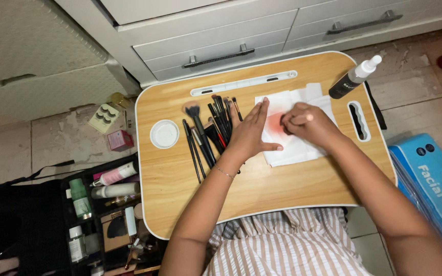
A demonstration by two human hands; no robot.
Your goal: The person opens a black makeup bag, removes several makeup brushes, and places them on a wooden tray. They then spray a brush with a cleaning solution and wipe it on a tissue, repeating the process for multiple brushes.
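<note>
striped pink-and-white fabric [287, 245] over the person's lap lies nearest in the head view, tucked under the light wooden lap tabletop [292, 189]. on it a white tissue sheet [295, 148] is spread flat, with a reddish stain [274, 124] near its middle. left hand [251, 130] lies open and flat, fingers together, pressing the tissue's left edge; its grip holds nothing. right hand [305, 122] is curled tight over the stain, seemingly pinching something small against the paper, though what it holds is hidden, so i cannot tell. just left of the left hand a row of black makeup brushes [208, 130] lies close together, beside a round white dish [164, 134]. a dark spray bottle with a white nozzle [355, 77] lies tilted at the tabletop's far right corner. risks as i judge them: hard rubbing could tear the thin tissue, and the left wrist could nudge the brushes off the edge.
</note>
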